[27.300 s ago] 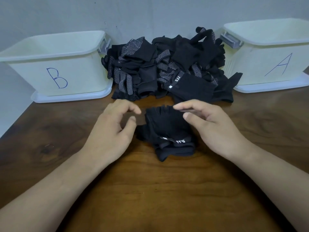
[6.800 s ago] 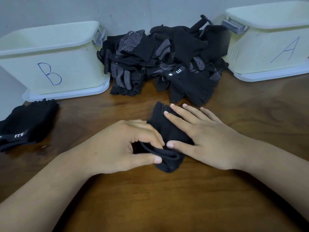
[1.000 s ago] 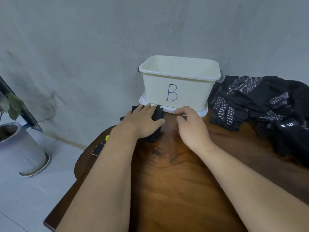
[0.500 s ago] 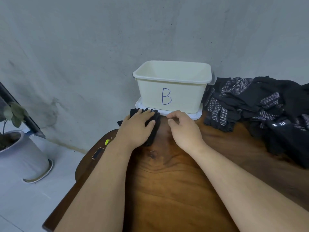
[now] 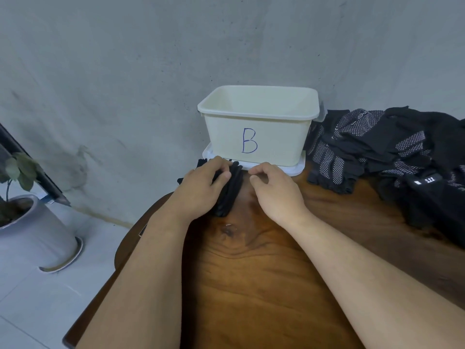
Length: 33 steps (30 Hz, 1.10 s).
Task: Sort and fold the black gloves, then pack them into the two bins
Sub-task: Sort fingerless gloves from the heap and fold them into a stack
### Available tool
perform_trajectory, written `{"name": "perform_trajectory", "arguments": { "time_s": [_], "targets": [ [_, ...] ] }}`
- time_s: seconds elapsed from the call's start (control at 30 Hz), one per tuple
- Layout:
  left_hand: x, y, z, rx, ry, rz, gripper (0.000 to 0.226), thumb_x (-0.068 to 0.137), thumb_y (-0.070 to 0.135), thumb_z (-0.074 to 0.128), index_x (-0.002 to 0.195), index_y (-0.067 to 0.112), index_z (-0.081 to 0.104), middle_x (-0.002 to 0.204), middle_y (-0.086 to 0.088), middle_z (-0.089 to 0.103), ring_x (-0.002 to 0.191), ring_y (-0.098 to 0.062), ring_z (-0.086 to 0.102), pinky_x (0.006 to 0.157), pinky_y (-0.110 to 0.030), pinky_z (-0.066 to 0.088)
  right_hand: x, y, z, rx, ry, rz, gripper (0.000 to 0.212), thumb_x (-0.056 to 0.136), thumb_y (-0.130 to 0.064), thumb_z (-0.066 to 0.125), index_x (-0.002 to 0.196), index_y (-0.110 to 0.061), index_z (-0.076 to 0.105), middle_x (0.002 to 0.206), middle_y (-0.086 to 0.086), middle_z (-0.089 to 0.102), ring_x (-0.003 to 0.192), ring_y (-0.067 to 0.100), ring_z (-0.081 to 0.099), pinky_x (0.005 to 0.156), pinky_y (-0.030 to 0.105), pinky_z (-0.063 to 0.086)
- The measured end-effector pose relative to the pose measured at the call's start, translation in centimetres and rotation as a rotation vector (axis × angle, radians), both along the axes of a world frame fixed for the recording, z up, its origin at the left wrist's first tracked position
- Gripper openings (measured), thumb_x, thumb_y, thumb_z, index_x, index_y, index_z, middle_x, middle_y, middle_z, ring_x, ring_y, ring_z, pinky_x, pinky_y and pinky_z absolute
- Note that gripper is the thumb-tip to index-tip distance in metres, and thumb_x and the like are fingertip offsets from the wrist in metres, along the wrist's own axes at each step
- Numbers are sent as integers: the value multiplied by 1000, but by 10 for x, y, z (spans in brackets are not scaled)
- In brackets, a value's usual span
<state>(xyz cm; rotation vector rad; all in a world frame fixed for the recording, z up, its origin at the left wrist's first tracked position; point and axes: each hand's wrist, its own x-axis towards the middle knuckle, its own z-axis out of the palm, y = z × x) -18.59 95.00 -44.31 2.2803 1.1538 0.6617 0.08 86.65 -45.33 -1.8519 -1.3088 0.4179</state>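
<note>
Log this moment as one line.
left grip: holds gloves | right grip: empty, beside them | gloves: folded, on table before bin B

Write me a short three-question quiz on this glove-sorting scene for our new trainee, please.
1. True or false: the folded black gloves lie inside the bin marked B.
2. Fill in: the loose glove pile lies to the bin's ___.
3. What does the left hand grip? A. the folded black gloves B. the bin's rim C. the loose glove pile
Key: 1 false, they lie on the wooden table in front of it; 2 right; 3 A.
</note>
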Motion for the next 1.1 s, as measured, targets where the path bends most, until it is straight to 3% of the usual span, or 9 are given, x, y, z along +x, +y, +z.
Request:
{"name": "perform_trajectory", "arguments": {
  "time_s": [0.1,0.2,0.27,0.37,0.47,0.6,0.7,0.8,1.1],
  "targets": [
    [0,1,1,14,46,-29,12,109,43,48,101,35,53,130,16,68,123,-20,58,114,-53,38,0,0,-1,-1,-3,3,19,104,-34,55,117,-38,67,113,-22,63,97,6,58,92,33,48],
    [3,2,1,66,146,-46,11,108,44,49,100,39,54,141,21,62,145,-10,47,129,-54,6,1,1,-2,-2,-14,7,20,103,-35,55,117,-38,68,117,-22,66,101,4,57,93,33,47],
    [2,2,2,96,198,-54,13,106,48,50,116,43,56,146,21,58,148,-7,43,131,-51,-3,1,3,-4,-10,-26,7,20,102,-35,55,116,-38,69,118,-22,67,104,4,59,95,32,47],
    [5,-2,6,122,344,-62,57,108,51,45,162,39,30,170,16,32,158,-7,22,132,-49,-5,1,4,-5,-40,-59,28,23,101,-37,56,119,-39,70,122,-22,69,114,6,62,99,31,47],
    [8,-1,6,105,483,-76,66,110,53,35,169,36,13,177,14,5,162,-5,-3,131,-50,-8,0,2,-5,-84,-162,89,29,103,-42,55,128,-45,68,135,-21,65,126,7,59,104,32,45],
    [7,-1,0,85,294,-30,54,109,48,43,161,38,39,170,17,31,160,-7,15,131,-45,10,-5,2,-2,-132,-291,125,38,105,-59,47,138,-49,63,140,-21,64,132,10,58,106,38,47],
    [5,0,-4,119,80,60,19,100,43,61,115,39,72,141,18,65,136,-17,52,112,-39,42,-6,3,-1,-74,-218,71,33,104,-57,51,134,-48,63,128,-23,70,125,6,61,94,32,46],
    [6,2,-6,132,54,71,9,98,39,62,93,35,69,133,17,71,123,-16,61,107,-41,47,-8,2,-2,-50,-229,97,33,105,-48,55,138,-48,58,129,-24,69,124,3,61,92,31,45],
    [-1,-2,6,67,8,-49,10,110,38,48,106,34,56,125,19,70,113,-9,63,96,-47,53,-5,3,-4,-94,-299,102,38,107,-47,49,143,-48,60,140,-17,67,133,15,59,106,39,50]
  ]
}}
